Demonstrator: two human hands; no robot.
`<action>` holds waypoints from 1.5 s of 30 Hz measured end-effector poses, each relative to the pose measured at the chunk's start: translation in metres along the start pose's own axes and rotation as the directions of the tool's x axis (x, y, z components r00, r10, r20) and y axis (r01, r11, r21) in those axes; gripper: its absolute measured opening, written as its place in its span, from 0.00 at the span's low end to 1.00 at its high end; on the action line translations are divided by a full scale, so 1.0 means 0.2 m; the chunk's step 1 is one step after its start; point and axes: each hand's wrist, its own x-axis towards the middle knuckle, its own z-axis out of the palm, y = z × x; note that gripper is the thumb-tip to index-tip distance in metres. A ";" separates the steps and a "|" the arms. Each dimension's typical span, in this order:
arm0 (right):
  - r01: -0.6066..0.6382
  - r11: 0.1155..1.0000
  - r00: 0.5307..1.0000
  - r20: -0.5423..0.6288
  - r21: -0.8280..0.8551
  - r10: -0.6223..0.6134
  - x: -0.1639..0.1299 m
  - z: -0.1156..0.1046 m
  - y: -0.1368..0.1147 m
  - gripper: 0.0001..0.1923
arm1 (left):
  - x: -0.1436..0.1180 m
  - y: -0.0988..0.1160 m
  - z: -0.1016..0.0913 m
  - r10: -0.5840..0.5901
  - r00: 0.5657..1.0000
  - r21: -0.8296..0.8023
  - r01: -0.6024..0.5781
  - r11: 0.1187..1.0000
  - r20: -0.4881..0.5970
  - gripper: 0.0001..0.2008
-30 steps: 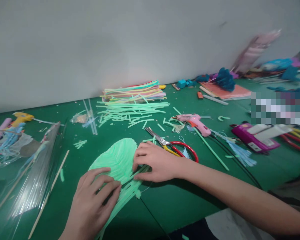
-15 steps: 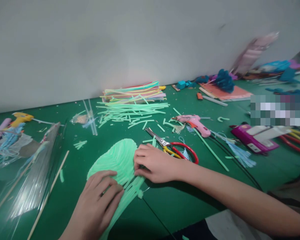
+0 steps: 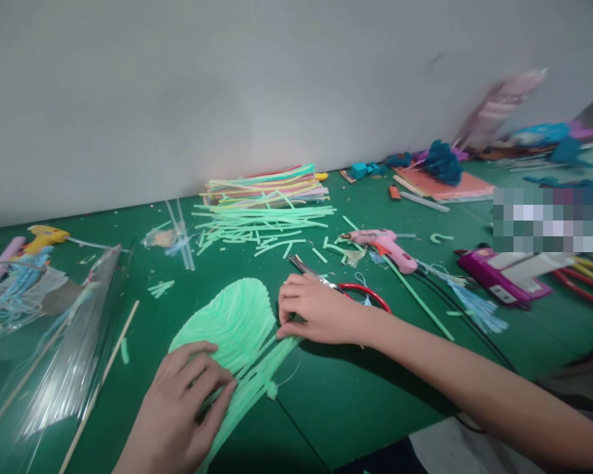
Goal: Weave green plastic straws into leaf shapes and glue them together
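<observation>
A light-green leaf shape of fuzzy pipe cleaners (image 3: 232, 316) lies on the table, with loose strips fanning toward its right side and lower end. My left hand (image 3: 182, 395) rests on its left edge, fingers bent and thumb close to the index finger, holding it. At the upper right of the strips, my right hand (image 3: 316, 309) pinches green pipe cleaner strips (image 3: 281, 349) between thumb and fingers. Red-handled scissors (image 3: 370, 289) lie partly hidden behind that hand. A small fuzzy green tuft (image 3: 271, 390) sits just below the strips.
Cut green pipe cleaners (image 3: 271, 216) and a multicoloured bundle (image 3: 267, 184) lie by the wall. To the right are a pink glue gun (image 3: 383, 243), its black cord and a purple device (image 3: 499, 276). Clear plastic wrap (image 3: 74, 355) and a wooden stick (image 3: 101, 382) occupy the left.
My right hand has shifted slightly up and right, drawing green strips away from the leaf and covering more of the scissors. My left hand stays on the leaf, a little lower and left.
</observation>
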 end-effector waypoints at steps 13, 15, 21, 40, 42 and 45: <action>-0.089 0.996 0.996 -0.003 0.021 0.089 -0.03 -0.05 0.08 0.09 | -0.10 -0.10 -0.07 0.016 0.999 0.059 -0.018 0.998 0.028 0.08; -0.100 0.995 0.995 -0.005 0.026 0.100 -0.03 -0.06 0.07 0.10 | -0.09 -0.11 -0.09 0.038 0.999 0.119 -0.039 0.992 0.015 0.08; -0.077 0.997 0.995 0.059 -0.026 0.078 -0.03 -0.07 0.00 0.21 | -0.07 -0.12 -0.13 -0.203 0.976 0.093 0.209 0.973 -0.075 0.14; 0.017 0.994 0.938 -0.343 -0.110 -0.054 -0.02 -0.01 0.00 0.24 | 0.37 -0.31 -0.20 -0.490 0.635 -0.551 0.769 0.324 0.597 0.23; -0.012 1.000 0.895 -0.447 -0.025 0.000 -0.03 -0.04 -0.01 0.29 | 0.35 -0.34 -0.23 -0.474 0.603 -0.667 0.744 0.045 0.641 0.26; -0.050 0.987 0.798 -0.588 0.154 0.132 -0.05 -0.07 -0.01 0.30 | 0.34 -0.37 -0.23 -0.539 0.572 -0.731 0.670 -0.129 0.618 0.29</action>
